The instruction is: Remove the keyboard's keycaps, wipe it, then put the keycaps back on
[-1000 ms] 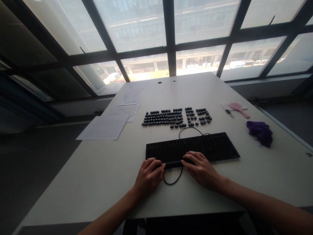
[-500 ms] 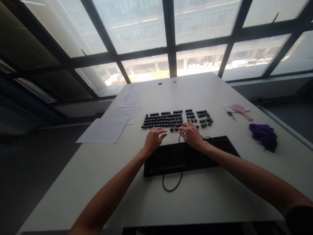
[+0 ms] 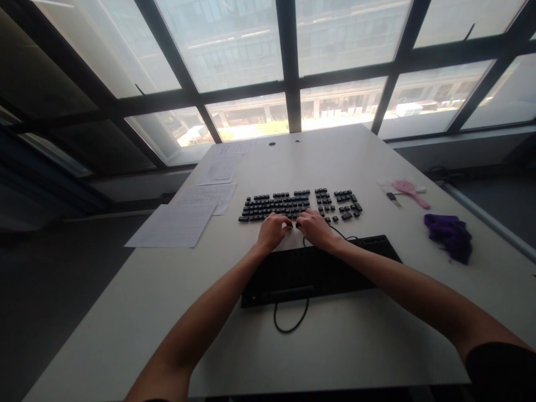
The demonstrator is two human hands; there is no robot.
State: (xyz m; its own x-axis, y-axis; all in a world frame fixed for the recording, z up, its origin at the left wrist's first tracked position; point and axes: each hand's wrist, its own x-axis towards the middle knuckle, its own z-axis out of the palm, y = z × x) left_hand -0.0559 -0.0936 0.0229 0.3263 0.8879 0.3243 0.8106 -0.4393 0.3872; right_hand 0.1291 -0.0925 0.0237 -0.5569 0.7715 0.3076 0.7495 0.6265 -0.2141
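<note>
A black keyboard base (image 3: 318,271) lies on the white table (image 3: 355,162), its cable looping off the near edge. Beyond it, several loose black keycaps (image 3: 293,204) are laid out in rows. My left hand (image 3: 273,230) and my right hand (image 3: 315,228) reach over the base and meet at the near row of keycaps, fingers curled and pinching together on a small dark keycap (image 3: 293,224) between them.
Printed paper sheets (image 3: 176,223) lie at the left of the table. A pink hairbrush (image 3: 408,190), a small dark tool beside it and a purple cloth (image 3: 448,234) sit at the right. Large windows rise behind the table's far edge.
Both hands left the keyboard's near edge, reached forward over it to the keycap rows, and their fingertips came together at the near row.
</note>
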